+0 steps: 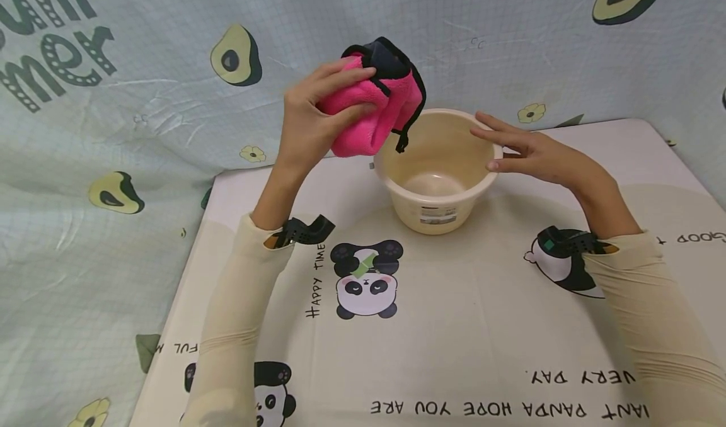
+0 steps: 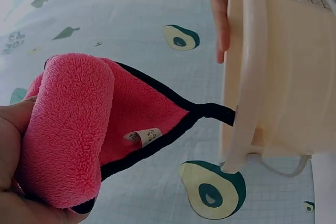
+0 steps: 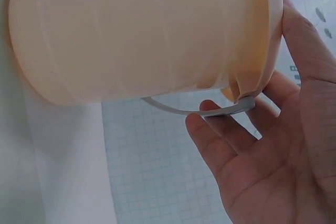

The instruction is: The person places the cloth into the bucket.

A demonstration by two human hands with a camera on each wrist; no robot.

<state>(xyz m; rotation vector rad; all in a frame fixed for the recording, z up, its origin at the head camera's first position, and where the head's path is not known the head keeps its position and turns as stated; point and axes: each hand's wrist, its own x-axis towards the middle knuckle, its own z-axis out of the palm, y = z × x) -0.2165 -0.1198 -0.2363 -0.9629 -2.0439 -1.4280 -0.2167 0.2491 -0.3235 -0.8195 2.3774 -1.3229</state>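
Observation:
My left hand [image 1: 309,115] grips a bright pink fleecy towel [image 1: 363,118] with black edging, folded over and held above the left side of a cream plastic bucket [image 1: 435,216]. In the left wrist view, a white label [image 2: 144,136] shows on the towel, and its black hanging loop [image 2: 215,111] reaches the bucket's rim. My right hand [image 1: 539,153] rests on the right side of that rim with fingers extended and thumb on the near side. The right wrist view shows its fingers beside the bucket's pale handle [image 3: 184,112]. The bucket stands upright, its visible inside bare.
A white table cover [image 1: 437,326] with panda prints and lettering lies under the bucket. Behind and to the left hangs a pale curtain [image 1: 170,137] printed with avocados. Dark wrist mounts [image 1: 306,230] sit at both sleeve cuffs.

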